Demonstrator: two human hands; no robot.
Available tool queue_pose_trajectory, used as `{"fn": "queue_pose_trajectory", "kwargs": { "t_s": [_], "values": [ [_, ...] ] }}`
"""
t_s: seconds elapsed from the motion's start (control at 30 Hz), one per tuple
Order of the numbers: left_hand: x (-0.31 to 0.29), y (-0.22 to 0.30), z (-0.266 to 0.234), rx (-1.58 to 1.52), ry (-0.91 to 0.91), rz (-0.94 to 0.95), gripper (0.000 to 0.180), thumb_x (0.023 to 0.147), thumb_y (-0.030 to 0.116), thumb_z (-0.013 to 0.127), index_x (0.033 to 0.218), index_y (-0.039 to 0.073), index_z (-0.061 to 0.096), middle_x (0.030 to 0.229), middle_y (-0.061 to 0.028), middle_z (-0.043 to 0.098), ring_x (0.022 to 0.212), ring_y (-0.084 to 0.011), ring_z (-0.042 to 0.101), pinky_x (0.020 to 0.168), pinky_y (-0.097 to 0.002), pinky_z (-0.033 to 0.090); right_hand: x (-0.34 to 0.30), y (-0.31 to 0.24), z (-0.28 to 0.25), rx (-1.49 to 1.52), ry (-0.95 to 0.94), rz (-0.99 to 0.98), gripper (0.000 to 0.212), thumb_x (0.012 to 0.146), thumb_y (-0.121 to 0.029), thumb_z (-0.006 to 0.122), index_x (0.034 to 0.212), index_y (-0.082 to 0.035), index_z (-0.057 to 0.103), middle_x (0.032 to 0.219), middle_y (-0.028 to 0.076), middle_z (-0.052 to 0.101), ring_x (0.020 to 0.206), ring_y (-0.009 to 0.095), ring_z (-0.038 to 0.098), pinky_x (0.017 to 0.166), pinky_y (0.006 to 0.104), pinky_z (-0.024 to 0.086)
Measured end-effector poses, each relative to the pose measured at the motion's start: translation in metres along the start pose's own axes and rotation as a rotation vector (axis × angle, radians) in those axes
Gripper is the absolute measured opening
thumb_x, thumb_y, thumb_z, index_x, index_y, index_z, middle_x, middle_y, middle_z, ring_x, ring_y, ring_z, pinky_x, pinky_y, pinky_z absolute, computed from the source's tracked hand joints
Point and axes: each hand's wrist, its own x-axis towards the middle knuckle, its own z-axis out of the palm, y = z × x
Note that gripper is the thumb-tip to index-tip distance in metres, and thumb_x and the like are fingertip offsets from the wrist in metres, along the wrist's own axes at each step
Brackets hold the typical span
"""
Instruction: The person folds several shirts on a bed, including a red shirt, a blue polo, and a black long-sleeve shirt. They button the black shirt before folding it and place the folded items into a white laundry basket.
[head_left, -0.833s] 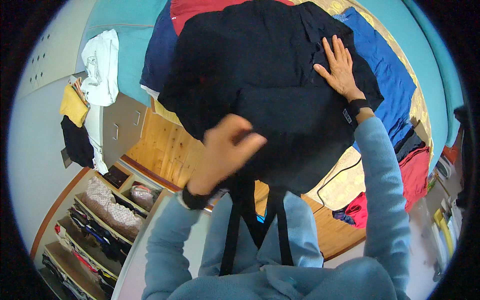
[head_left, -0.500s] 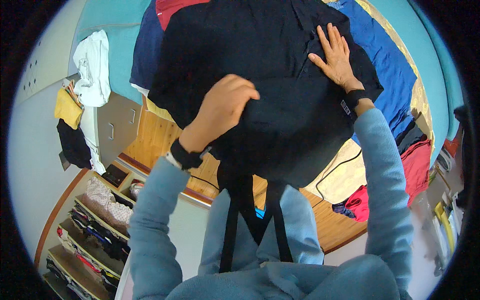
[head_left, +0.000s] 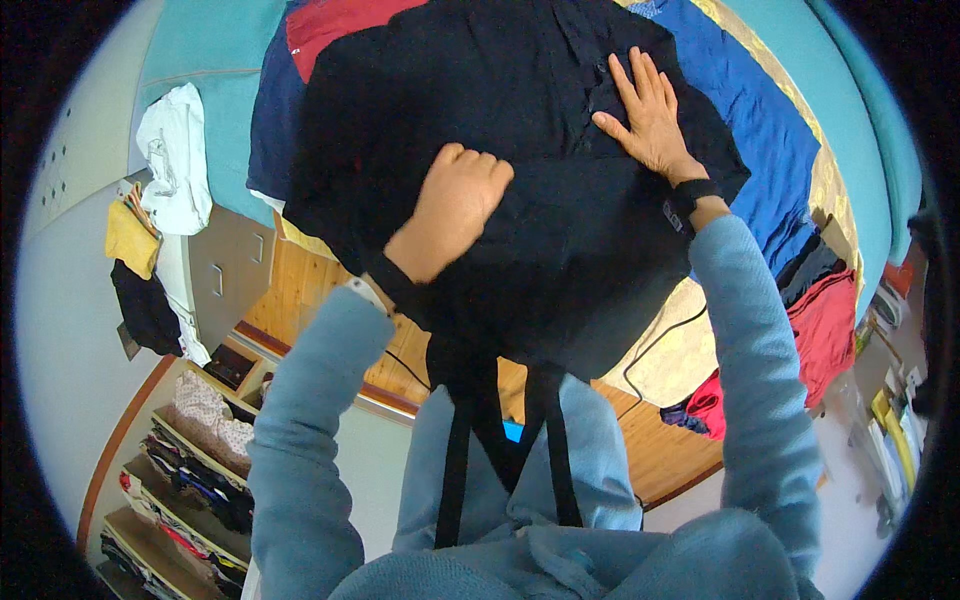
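A large black garment (head_left: 540,260) lies spread out in front of me, with a buttoned placket near its upper right. My right hand (head_left: 645,115) rests flat on it beside the placket, fingers spread and thumb pointing left. Over the garment's middle, my left hand (head_left: 465,195) is curled into a fist, knuckles up; its fingertips are hidden, so whether it grips the cloth cannot be seen. Dark bands circle both wrists. Under the garment's right side shows a blue garment (head_left: 750,130); a red one (head_left: 340,35) and a navy one (head_left: 272,135) stick out at its left.
Folded red clothes (head_left: 825,335) lie at the right edge of the yellow cloth (head_left: 665,340). A black cord (head_left: 630,370) runs down there. At left are a white garment (head_left: 175,150), a drawer cabinet (head_left: 235,265) and shelves of clothes (head_left: 190,480). Black straps (head_left: 455,470) hang over my lap.
My left hand has rolled so its knuckles face up more, staying closed over the garment. My right hand stays flat on the cloth. The whole view has shifted slightly.
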Motion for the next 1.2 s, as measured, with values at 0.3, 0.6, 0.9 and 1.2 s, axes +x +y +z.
{"fn": "queue_pose_trajectory", "kwargs": {
  "t_s": [0.3, 0.6, 0.9, 1.2],
  "values": [
    [-0.062, -0.022, -0.008, -0.400, 0.719, -0.556, 0.020, 0.082, 0.013, 0.067, 0.099, 0.005, 0.063, 0.094, -0.0082, 0.063, 0.087, -0.0247, 0.060, 0.078, -0.0364, 0.048, 0.004, -0.009, -0.012, -0.015, -0.090, 0.057, 0.076, 0.089, -0.049, 0.054, 0.150, -0.014, 0.024, 0.156, 0.016, 0.015, 0.144, 0.032, 0.013, 0.115, 0.0472, 0.011],
    [-0.134, -0.110, 0.001, -2.136, 0.801, -1.323, 0.055, 0.088, 0.045, 0.064, 0.108, -0.005, 0.054, 0.094, -0.0149, 0.059, 0.089, -0.0258, 0.059, 0.082, -0.0357, 0.052, 0.004, -0.010, -0.012, -0.051, -0.121, 0.079, 0.076, 0.089, -0.048, 0.054, 0.149, -0.012, 0.025, 0.156, 0.017, 0.014, 0.144, 0.034, 0.013, 0.114, 0.0483, 0.011],
    [-0.147, -0.081, -0.060, -2.699, 1.349, -0.130, 0.050, 0.086, 0.037, 0.065, 0.123, 0.004, 0.057, 0.130, -0.0135, 0.057, 0.126, -0.0291, 0.047, 0.112, -0.0479, 0.025, 0.005, -0.011, -0.012, -0.048, -0.155, 0.080, 0.075, 0.089, -0.045, 0.054, 0.150, -0.012, 0.024, 0.156, 0.019, 0.013, 0.144, 0.035, 0.012, 0.114, 0.0489, 0.011],
    [-0.154, -0.131, -0.080, -2.388, 1.051, -0.180, 0.053, 0.094, 0.045, 0.050, 0.127, 0.003, 0.055, 0.129, -0.0130, 0.057, 0.126, -0.0305, 0.048, 0.113, -0.0450, 0.028, 0.005, -0.010, -0.011, -0.071, -0.159, 0.071, 0.075, 0.090, -0.048, 0.052, 0.150, -0.012, 0.023, 0.156, 0.018, 0.012, 0.144, 0.034, 0.011, 0.115, 0.0485, 0.011]
  ]
}}
